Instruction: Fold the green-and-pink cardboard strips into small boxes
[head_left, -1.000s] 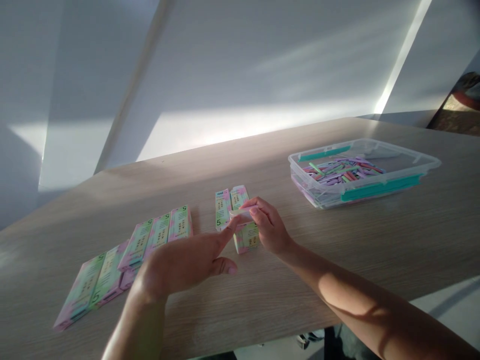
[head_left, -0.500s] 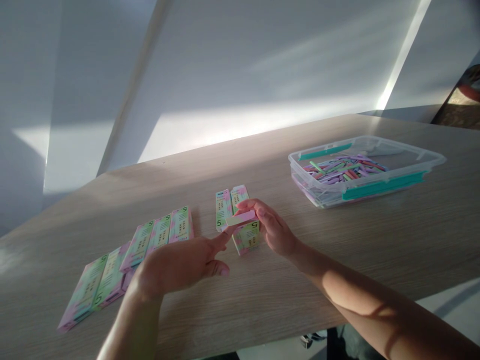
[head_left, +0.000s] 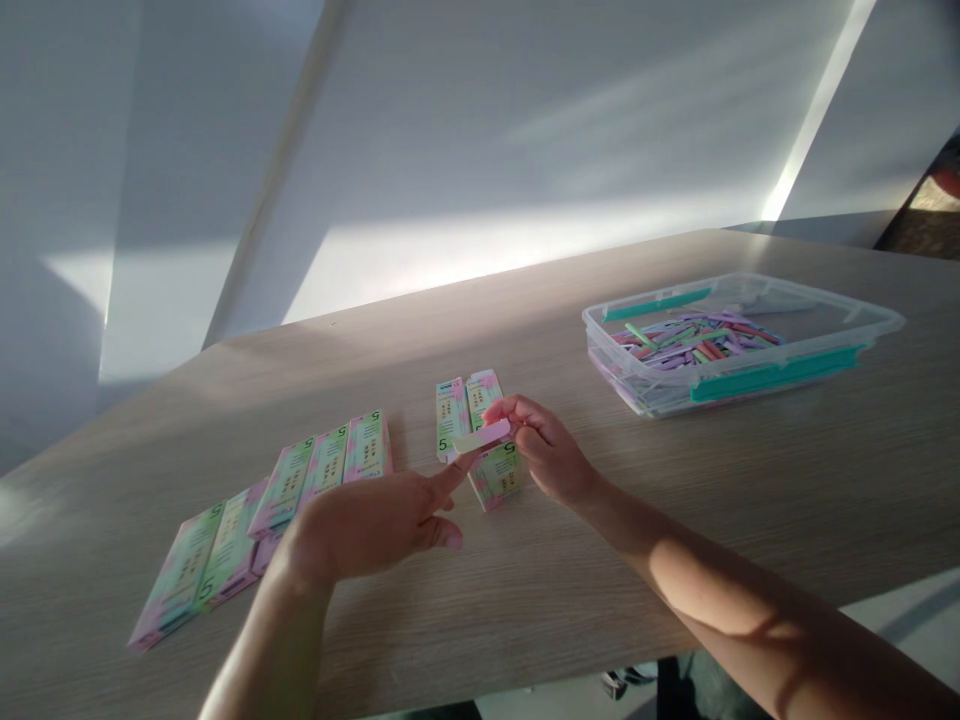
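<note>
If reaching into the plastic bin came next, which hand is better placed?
Probably the right hand: it is nearer the bin, though its fingers hold one end of the pale strip and would likely need to let go. The left hand is farther, its index fingertip near the strip's other end.

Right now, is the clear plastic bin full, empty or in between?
In between: in the clear plastic bin, a loose heap of coloured sticks covers part of the bottom, mostly toward the picture's left, below the rim.
</note>
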